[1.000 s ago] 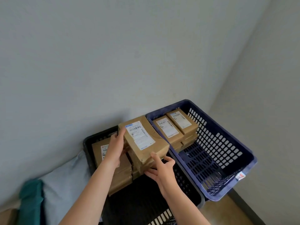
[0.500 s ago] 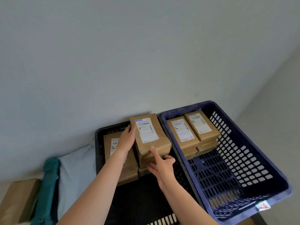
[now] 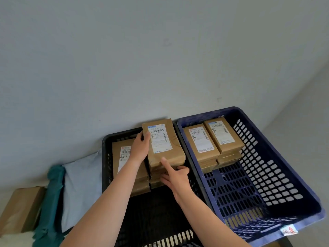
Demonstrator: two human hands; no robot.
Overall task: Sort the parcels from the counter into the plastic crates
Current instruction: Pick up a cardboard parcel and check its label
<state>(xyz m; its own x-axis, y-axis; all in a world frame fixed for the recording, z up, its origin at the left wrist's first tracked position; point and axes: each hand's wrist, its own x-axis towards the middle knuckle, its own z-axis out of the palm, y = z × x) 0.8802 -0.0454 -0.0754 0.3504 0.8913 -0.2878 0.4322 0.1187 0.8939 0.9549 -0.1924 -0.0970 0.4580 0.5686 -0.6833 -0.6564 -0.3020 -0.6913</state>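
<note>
A brown parcel (image 3: 175,147) with a white label lies on top of a stack at the back of the black crate (image 3: 106,157). My left hand (image 3: 140,148) holds its left side, fingers curled over the top edge. My right hand (image 3: 175,175) touches its near end with a straight index finger and the thumb out to the right. Another labelled parcel stack (image 3: 122,157) sits to the left in the same crate, partly hidden by my left arm. The blue crate (image 3: 277,175) on the right holds two stacks of labelled parcels (image 3: 213,139) at its back.
The crates stand side by side against a grey wall. Left of the black crate lie a pale blue cloth (image 3: 80,184), a teal cloth (image 3: 51,202) and a cardboard box (image 3: 19,207). The front parts of both crates show bare mesh floor.
The parcel has gone from tilted above the black crate to flat on the stack. My right hand moved from under its front corner to touching its near end.
</note>
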